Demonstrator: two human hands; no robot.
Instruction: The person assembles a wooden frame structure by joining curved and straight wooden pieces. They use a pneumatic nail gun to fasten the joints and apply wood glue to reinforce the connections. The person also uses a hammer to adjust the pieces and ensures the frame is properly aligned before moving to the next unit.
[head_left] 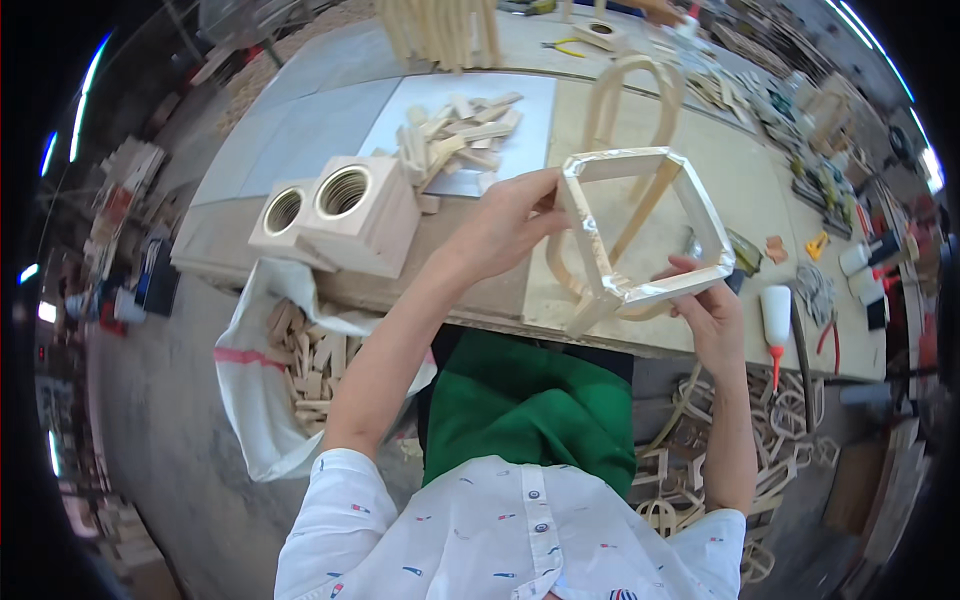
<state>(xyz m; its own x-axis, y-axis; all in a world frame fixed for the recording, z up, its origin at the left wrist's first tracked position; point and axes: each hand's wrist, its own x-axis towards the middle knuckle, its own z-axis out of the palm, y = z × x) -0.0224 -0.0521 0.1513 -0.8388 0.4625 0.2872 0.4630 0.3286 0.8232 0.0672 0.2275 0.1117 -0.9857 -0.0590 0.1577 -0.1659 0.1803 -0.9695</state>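
- The pale wooden frame (592, 232) is at two o'clock of the view, over the counter (850, 342).
- Fingers of the left hand (500, 228) grip its nine o'clock side; those of the right hand (714, 320) pinch it near five o'clock.
- Both grips should be even and light.

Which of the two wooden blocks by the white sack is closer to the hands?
The bigger-looking block on the right: it's nearer the left hand; the smaller-looking block sits farther left.
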